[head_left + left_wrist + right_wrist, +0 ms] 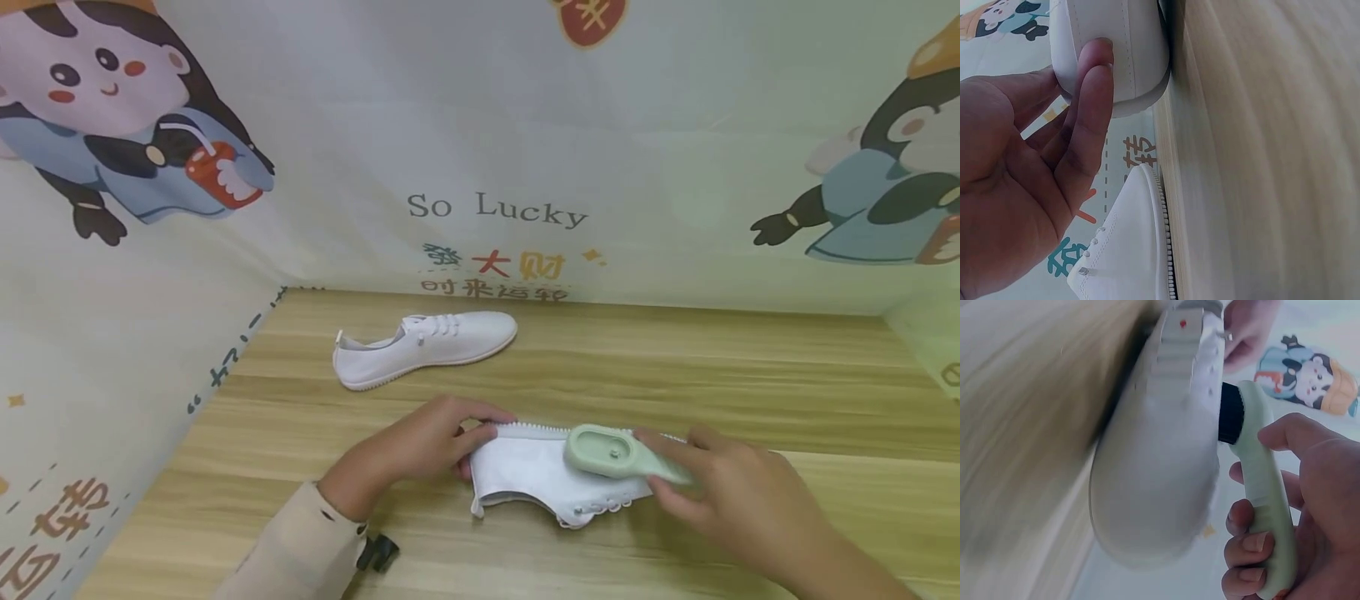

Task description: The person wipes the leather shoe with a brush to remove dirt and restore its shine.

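Observation:
A white lace-up shoe (525, 467) lies on its side in front of me, its sole edge facing away and its opening toward me. My left hand (431, 442) grips it by the heel, thumb and fingers on either side, as the left wrist view also shows. In my right hand (742, 500) is a pale green scrub brush (603, 450), with fingers wrapped round its handle. The dark bristles (1230, 414) press against the upper side of the shoe in the right wrist view. Farther back stands the second white shoe (427, 346), upright with its toe to the right.
The wood-grain table (675, 358) runs back to a pale printed cloth (480, 125) hung behind it and along the left side. A small black object (378, 552) sits by my left sleeve (300, 542).

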A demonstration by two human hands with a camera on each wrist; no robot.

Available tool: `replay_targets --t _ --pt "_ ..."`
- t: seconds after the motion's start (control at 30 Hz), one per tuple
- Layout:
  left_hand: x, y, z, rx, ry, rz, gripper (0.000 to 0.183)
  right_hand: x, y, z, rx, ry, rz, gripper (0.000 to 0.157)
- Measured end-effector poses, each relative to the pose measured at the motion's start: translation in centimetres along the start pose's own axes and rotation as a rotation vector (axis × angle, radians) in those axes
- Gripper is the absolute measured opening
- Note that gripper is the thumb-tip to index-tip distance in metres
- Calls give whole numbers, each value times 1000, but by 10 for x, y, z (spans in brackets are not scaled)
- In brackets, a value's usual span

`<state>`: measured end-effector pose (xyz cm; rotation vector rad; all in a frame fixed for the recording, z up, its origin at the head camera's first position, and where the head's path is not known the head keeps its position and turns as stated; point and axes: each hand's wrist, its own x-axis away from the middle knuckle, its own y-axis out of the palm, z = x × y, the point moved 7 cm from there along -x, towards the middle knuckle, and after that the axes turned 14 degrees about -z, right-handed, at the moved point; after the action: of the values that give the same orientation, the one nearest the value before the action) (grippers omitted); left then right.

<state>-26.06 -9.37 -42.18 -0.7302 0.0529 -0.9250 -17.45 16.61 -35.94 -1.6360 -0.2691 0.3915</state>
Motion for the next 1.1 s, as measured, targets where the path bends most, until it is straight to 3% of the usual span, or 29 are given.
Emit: replay_targets --t 0.27,0.47,0.7,1.1 --pt "1 -1 -3 16 -5 2 29 14 -8 24 -1 52 -9 44" --pt "1 -2 -5 17 -18 6 29 19 -12 29 11 48 29 45" --pt "2 -1 -4 13 -20 0 30 13 -9 23 -21 46 10 43" --pt "0 0 0 14 0 -8 30 -8 3 -9 -15 -75 59 44"
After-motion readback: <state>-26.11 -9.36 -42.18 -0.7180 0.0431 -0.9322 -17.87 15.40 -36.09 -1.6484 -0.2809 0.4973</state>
